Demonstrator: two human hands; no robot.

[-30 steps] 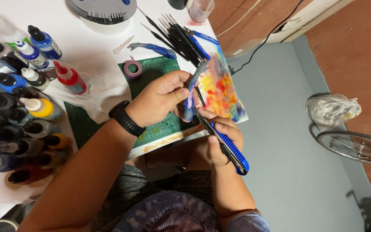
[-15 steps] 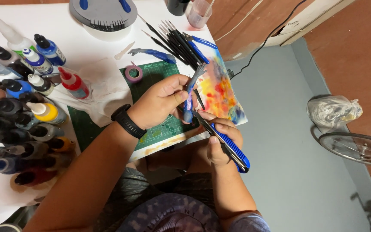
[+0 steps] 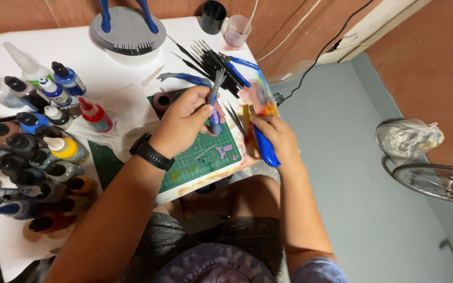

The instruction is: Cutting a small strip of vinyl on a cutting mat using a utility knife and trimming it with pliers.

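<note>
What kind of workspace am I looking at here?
Probably a home hobby desk for painting miniatures: rows of paint bottles, a green cutting mat and a fan of dark brushes. The left hand holds a small blue-grey piece.

Home hobby/painting corner. White table (image 3: 121, 89) packed with paint bottles (image 3: 32, 141), a green cutting mat (image 3: 205, 157) and a fan of black brushes (image 3: 211, 63) beyond the fingers. Plain grey floor (image 3: 352, 183) and a wall cable (image 3: 331, 47) right of them read domestic, not shop.

Bottles (image 3: 32, 141) left of mat (image 3: 205, 157) (on table (image 3: 116, 78))
</note>
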